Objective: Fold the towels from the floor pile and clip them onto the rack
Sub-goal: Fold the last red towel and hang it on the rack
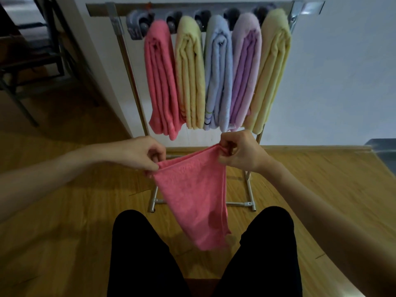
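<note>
Hanging lengthwise below both hands, the pink towel (192, 198) is pinched at its top corners by the left hand (139, 154) and right hand (240, 152), the rack (214, 9) beyond them.

Plain pink towel (192, 198); rack towels (216, 71) pink, yellow, blue, lilac, yellow; black trousers (141, 254).

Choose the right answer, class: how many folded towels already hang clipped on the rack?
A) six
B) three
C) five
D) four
C: five hang side by side on the rack: pink, yellow, blue, purple and yellow.
</note>
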Demonstrator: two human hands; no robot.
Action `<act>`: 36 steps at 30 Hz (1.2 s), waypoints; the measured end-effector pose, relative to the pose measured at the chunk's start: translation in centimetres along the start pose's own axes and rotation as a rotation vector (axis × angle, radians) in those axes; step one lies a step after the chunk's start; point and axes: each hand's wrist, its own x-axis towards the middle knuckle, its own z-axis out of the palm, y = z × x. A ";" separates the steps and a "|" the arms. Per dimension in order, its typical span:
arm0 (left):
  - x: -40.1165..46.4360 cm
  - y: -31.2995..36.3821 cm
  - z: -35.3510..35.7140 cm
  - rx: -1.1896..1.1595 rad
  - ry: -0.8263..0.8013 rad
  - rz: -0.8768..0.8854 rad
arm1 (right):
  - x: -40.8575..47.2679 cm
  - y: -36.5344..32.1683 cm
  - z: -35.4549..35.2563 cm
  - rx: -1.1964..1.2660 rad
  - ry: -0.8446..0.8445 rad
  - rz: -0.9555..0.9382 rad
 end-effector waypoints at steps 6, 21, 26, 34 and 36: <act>0.0 0.3 0.2 0.148 0.196 0.024 | -0.8 0.4 -0.2 0.055 -0.047 0.073; -1.0 0.7 3.1 0.192 0.153 0.346 | -0.6 0.9 1.7 0.062 0.082 0.111; -1.0 0.9 2.5 0.404 -0.071 0.320 | 0.1 0.1 2.0 0.029 0.075 0.063; -1.3 0.3 2.3 0.619 -0.100 0.477 | -0.2 -0.6 2.5 0.040 0.020 0.037; -1.0 -0.2 2.7 0.708 -0.004 0.611 | -0.2 -0.7 2.6 0.042 0.019 0.028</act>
